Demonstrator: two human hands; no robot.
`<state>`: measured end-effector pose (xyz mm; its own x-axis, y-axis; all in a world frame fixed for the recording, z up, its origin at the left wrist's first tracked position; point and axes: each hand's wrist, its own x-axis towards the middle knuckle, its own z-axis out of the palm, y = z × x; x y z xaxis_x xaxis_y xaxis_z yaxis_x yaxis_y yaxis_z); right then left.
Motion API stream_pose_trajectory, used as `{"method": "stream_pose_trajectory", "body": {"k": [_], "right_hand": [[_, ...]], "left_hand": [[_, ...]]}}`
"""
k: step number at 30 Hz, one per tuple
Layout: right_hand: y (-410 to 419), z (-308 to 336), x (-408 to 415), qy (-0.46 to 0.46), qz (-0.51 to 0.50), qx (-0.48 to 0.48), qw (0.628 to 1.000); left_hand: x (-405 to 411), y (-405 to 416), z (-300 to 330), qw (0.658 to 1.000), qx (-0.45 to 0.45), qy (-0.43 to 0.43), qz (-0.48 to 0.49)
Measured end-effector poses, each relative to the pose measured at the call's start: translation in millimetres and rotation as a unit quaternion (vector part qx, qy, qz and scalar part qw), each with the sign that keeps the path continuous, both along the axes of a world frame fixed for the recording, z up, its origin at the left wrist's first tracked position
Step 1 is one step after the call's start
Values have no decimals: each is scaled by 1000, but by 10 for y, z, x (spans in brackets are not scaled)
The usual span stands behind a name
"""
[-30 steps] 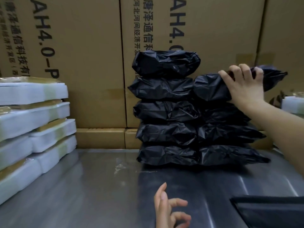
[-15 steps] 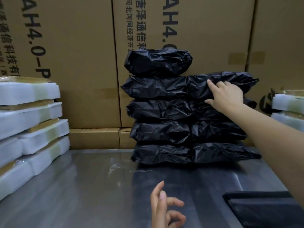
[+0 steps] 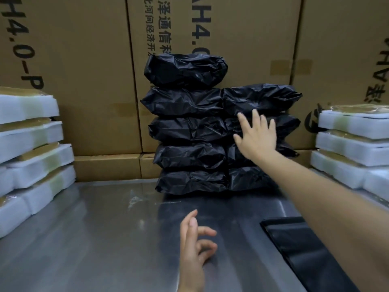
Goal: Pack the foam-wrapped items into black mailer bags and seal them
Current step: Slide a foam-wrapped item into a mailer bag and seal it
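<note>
Head view: right hand [image 3: 255, 135] flat, fingers spread against stacked packed bags [image 3: 210, 131], gripping nothing; left hand [image 3: 194, 245] loosely curled, empty, above worktop [image 3: 105, 239]. Stacking step looks finished. Next: grab foam item [image 3: 353, 142] and flat bag [image 3: 305, 245].

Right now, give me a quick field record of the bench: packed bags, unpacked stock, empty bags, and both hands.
packed bags: black mailer bags stacked in two columns against the cartons, five left, four right
unpacked stock: foam-wrapped items, left stack and right stack
empty bags: flat black mailers on the table, near right
right hand: fingers spread, at the right column
left hand: loosely curled, holding nothing
</note>
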<state>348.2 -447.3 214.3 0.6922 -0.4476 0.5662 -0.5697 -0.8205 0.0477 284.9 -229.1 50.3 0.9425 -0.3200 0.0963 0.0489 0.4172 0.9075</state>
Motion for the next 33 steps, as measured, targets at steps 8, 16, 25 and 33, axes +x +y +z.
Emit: {"method": "stream_pose_trajectory", "body": {"k": [8, 16, 25, 33], "right_hand": [[1137, -1368, -760, 53, 105, 61, 991], [1797, -1771, -1663, 9, 4, 176, 984], [1808, -1736, -2414, -20, -129, 224, 966], [1764, -1804, -2809, 43, -177, 313, 932]], "left_hand": [[-135, 24, -52, 981, 79, -63, 168], [-787, 317, -99, 962, 164, -110, 188], [-1526, 903, -80, 972, 190, -128, 45], [-1826, 1238, -227, 961, 216, -168, -38]]}}
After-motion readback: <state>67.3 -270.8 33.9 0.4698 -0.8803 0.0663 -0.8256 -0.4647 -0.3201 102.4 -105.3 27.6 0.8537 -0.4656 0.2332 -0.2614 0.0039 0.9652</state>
